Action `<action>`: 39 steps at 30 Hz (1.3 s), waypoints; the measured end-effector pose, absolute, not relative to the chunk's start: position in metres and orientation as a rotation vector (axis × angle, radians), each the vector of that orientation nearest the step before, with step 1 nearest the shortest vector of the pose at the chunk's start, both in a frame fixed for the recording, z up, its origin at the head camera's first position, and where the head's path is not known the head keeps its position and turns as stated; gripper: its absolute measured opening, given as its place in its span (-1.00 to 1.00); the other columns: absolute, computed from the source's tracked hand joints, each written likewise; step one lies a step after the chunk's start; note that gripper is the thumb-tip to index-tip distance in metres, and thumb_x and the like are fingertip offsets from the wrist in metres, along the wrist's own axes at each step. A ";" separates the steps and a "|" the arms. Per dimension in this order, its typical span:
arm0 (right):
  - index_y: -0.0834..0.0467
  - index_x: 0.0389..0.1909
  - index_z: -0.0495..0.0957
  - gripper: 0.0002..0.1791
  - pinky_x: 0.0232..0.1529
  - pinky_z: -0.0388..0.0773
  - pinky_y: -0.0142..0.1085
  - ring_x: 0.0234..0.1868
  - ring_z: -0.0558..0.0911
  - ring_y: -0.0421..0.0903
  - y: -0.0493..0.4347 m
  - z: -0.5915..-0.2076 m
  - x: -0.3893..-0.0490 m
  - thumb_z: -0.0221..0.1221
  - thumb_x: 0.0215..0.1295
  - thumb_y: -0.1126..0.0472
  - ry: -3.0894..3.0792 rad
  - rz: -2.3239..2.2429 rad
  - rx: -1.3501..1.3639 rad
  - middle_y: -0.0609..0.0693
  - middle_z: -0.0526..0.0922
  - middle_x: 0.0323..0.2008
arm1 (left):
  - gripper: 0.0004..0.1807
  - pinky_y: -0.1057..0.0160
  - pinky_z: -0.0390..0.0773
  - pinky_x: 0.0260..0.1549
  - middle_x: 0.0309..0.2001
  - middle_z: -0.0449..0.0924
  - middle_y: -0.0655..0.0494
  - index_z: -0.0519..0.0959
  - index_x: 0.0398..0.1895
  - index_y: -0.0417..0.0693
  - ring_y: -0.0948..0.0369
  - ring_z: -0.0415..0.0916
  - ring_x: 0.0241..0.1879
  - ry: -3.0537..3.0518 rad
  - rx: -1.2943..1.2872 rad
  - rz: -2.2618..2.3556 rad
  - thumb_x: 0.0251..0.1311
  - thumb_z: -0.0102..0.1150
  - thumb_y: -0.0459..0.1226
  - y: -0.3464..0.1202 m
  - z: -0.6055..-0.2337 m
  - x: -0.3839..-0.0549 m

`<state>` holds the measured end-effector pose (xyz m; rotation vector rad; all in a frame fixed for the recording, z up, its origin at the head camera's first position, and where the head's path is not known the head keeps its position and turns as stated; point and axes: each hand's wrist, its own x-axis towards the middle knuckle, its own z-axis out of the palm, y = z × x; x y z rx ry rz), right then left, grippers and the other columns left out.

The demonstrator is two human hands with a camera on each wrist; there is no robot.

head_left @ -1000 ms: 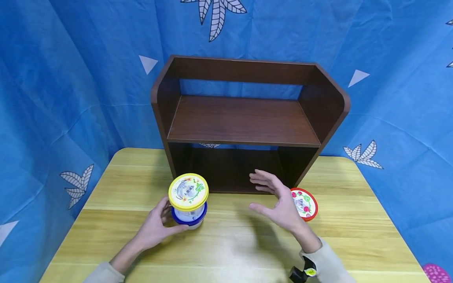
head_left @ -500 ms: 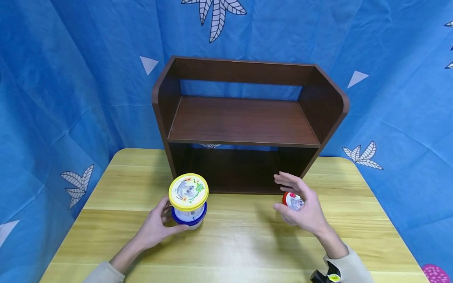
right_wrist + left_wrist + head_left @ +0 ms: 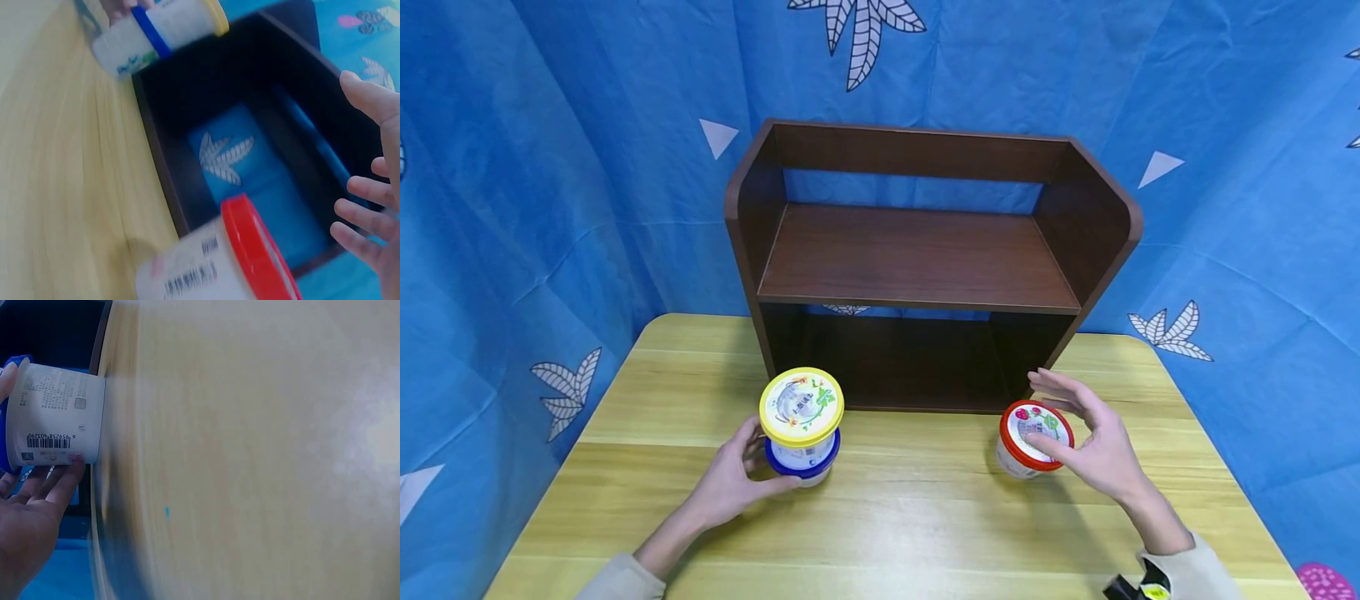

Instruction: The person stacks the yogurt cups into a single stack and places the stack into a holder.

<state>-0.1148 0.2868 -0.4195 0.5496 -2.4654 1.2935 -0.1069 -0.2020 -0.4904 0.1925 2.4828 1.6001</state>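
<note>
My left hand point(image 3: 730, 479) grips a white tub with a blue lid point(image 3: 817, 472), thumb on the near side and fingers behind. On top of it stands a second white tub with a yellow lid point(image 3: 801, 407). The left wrist view shows the blue-lidded tub's printed side point(image 3: 59, 415) with a barcode; the yellow one is out of that view. Over at the right, a white tub with a red lid point(image 3: 1022, 457) stands upright on the table. My right hand point(image 3: 1093, 446) hovers by it, fingers spread and apart from the tub point(image 3: 194, 265) in the right wrist view.
A dark brown two-tier shelf point(image 3: 917, 258) stands at the back of the wooden table point(image 3: 895, 517), just behind the tubs. Behind it hangs a blue patterned curtain point(image 3: 587, 125).
My right hand has moved right, from left of the red-lidded tub, across it, to its right side, uncovering more of the tub. The left hand and its stacked tubs have stayed put.
</note>
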 end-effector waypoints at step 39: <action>0.26 0.56 0.25 0.03 0.11 0.46 -0.80 0.19 0.48 -0.65 0.332 -0.494 -0.111 0.53 0.04 0.46 -2.531 1.398 0.356 -0.61 0.47 0.24 | 0.14 -0.15 0.61 0.39 0.51 0.37 -0.26 0.16 0.59 -0.02 -0.26 0.39 0.49 2.499 0.159 1.577 0.00 0.68 -0.06 -0.201 -0.491 -0.106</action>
